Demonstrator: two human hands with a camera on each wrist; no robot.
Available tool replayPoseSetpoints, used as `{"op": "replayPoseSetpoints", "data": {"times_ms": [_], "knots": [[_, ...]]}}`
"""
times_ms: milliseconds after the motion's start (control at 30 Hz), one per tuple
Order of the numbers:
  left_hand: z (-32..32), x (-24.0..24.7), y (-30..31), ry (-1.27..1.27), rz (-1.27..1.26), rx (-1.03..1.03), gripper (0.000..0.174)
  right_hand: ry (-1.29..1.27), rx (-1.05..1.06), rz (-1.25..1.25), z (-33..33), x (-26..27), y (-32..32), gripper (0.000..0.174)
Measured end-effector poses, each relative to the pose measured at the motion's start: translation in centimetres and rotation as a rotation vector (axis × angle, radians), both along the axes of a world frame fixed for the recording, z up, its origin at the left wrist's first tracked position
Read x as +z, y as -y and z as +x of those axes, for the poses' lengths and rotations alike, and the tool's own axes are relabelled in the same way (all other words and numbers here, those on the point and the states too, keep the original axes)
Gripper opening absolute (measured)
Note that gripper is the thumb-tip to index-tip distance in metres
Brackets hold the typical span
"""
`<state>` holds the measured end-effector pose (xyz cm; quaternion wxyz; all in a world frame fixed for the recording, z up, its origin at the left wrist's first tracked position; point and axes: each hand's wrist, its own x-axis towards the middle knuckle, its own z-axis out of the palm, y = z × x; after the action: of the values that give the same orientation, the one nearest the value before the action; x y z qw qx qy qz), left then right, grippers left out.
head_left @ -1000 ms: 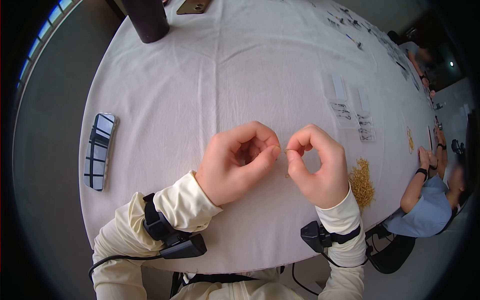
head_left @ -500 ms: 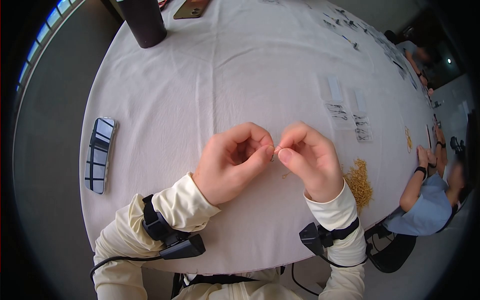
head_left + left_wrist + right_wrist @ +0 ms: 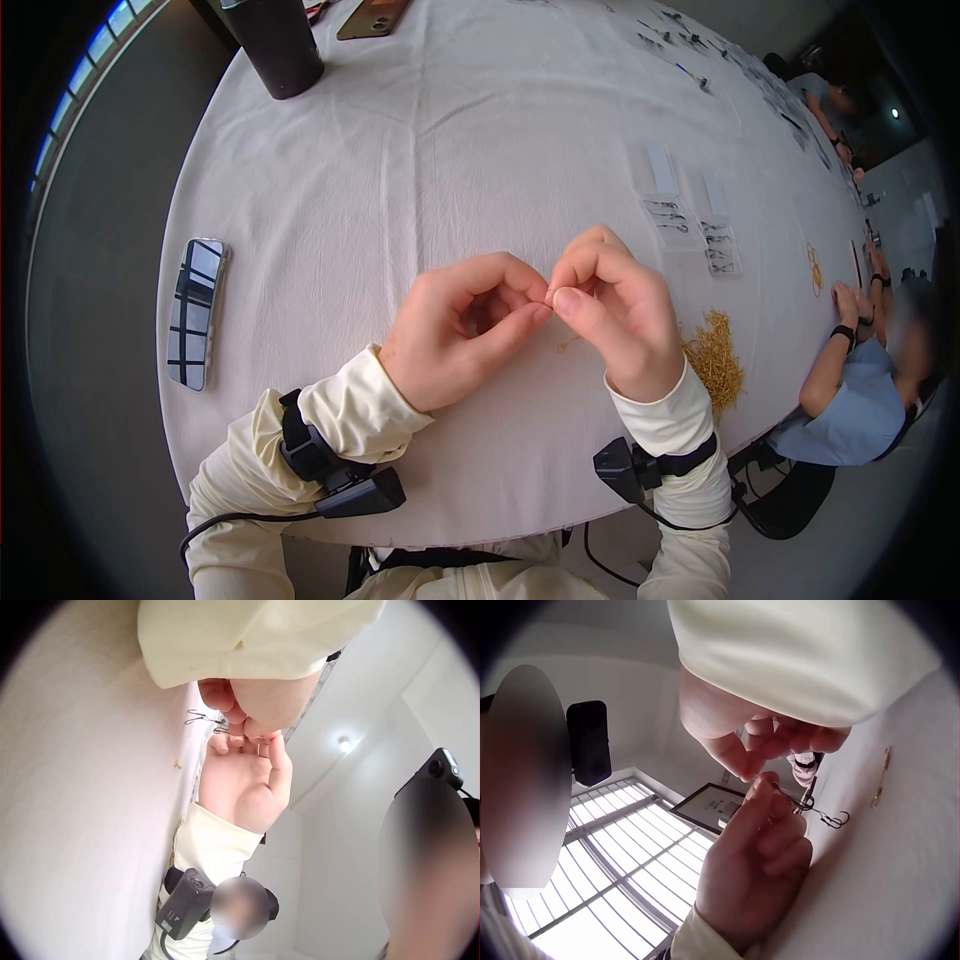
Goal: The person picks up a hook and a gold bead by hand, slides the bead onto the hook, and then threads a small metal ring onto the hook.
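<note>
My left hand (image 3: 455,325) pinches a set of dark fish hooks (image 3: 832,819) between thumb and forefinger. The hooks dangle below its fingertips in the right wrist view; in the left wrist view their wire loops (image 3: 201,718) stick out past the fingers. My right hand (image 3: 620,315) meets it tip to tip, thumb and forefinger pinching a tiny piece at the same spot, too small to make out. Beneath the hands a small gold-coloured clip (image 3: 883,776) lies on the white cloth. A pile of similar gold pieces (image 3: 714,362) sits beside the right wrist.
Two clear plastic boxes (image 3: 718,250) with dark hooks lie beyond the right hand. A phone (image 3: 198,315) rests at the left edge, a dark tumbler (image 3: 275,50) and another phone (image 3: 370,18) at the far left. Another person (image 3: 845,400) sits at the right.
The right hand has moved left, closing the small gap, and its fingertips now meet the left hand's. The left hand keeps its pinch. The view has shifted slightly.
</note>
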<state>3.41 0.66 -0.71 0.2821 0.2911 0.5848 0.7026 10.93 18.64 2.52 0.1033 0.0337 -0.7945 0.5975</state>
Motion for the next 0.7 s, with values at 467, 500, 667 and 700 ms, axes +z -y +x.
{"op": "replayPoseSetpoints", "data": {"times_ms": [467,500,667,700], "knots": [[-0.7,0.8,0.4,0.329,0.107,-0.186,0.006,0.026,-0.081,-0.001,-0.2,-0.5,0.1,0.011],[-0.9,0.7,0.5,0.327,0.106,-0.187,0.006,0.014,-0.087,0.006,-0.2,-0.6,0.1,0.011],[-1.7,0.1,0.6,0.56,0.268,-0.158,0.009,0.075,-0.12,-0.086,0.1,-0.3,0.3,0.01],[-1.7,0.2,0.6,0.556,0.268,-0.155,0.009,0.149,-0.128,-0.141,0.3,-0.2,0.4,0.011]]}}
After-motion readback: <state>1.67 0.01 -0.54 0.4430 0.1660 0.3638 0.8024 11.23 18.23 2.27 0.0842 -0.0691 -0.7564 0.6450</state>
